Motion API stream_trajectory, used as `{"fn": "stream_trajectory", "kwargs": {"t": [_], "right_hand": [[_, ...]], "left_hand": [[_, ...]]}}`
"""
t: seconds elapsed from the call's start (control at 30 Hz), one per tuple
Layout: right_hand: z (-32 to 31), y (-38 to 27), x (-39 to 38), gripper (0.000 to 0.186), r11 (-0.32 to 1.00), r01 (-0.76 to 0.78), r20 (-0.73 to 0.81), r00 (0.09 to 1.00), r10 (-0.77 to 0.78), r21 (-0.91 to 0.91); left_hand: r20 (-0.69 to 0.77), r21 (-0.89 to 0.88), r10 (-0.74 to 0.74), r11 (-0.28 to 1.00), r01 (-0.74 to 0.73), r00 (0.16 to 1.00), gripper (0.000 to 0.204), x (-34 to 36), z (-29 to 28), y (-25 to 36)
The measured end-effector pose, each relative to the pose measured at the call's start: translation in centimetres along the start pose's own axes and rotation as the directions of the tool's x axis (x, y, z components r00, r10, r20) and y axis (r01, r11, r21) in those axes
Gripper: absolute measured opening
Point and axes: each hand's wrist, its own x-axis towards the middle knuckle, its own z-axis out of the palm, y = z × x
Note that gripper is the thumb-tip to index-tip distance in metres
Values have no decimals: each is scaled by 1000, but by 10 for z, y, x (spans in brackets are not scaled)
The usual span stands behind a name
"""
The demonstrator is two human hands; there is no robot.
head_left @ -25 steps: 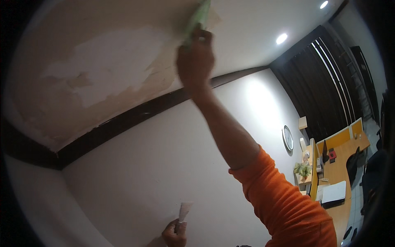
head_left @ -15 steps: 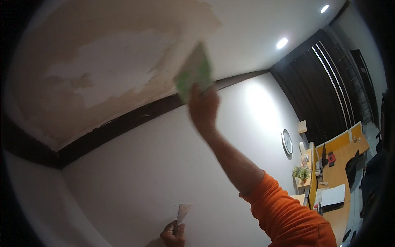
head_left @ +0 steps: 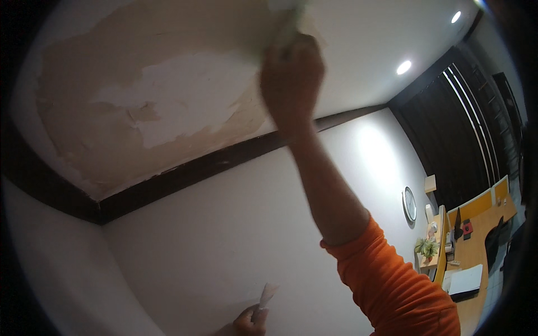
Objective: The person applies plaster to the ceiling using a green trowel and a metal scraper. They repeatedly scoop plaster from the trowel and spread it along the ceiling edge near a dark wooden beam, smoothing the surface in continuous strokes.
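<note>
My right hand [head_left: 292, 87] is raised to the ceiling, its fingers closed round a flat green plate [head_left: 290, 27] like a putty spreader. Motion blurs the plate, and my fist partly covers it; whether it touches the ceiling I cannot tell. The beige, unevenly coated ceiling patch [head_left: 84, 106] with a paler middle spreads left of my fist. Low in the picture, my left hand [head_left: 250, 321] grips a small putty knife [head_left: 268, 294], its pale, smeared blade pointing up in front of the white wall.
A dark brown trim [head_left: 190, 173] runs between ceiling and white wall [head_left: 213, 241]. Two lit ceiling lamps [head_left: 404, 67] shine at upper right. A round wall clock [head_left: 410, 204], a potted plant [head_left: 427, 248] and a wooden desk [head_left: 476, 246] with papers are at the right.
My right hand has moved up and slightly right with the green plate, which now shows less of its face. My left hand still grips the putty knife. The whole view has shifted somewhat.
</note>
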Motion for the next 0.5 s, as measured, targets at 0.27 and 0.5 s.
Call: {"fn": "stream_trajectory", "kwargs": {"t": [0.27, 0.5], "right_hand": [[-16, -76, -100, 66, 958, 240, 317, 907, -278, 155], [-36, 71, -84, 75, 985, 114, 94, 990, -102, -130]], "left_hand": [[33, 0, 0, 1000, 0, 999, 32, 0, -6, 9], [-32, 6, 55, 999, -54, 998, 36, -1, -3, 11]]}}
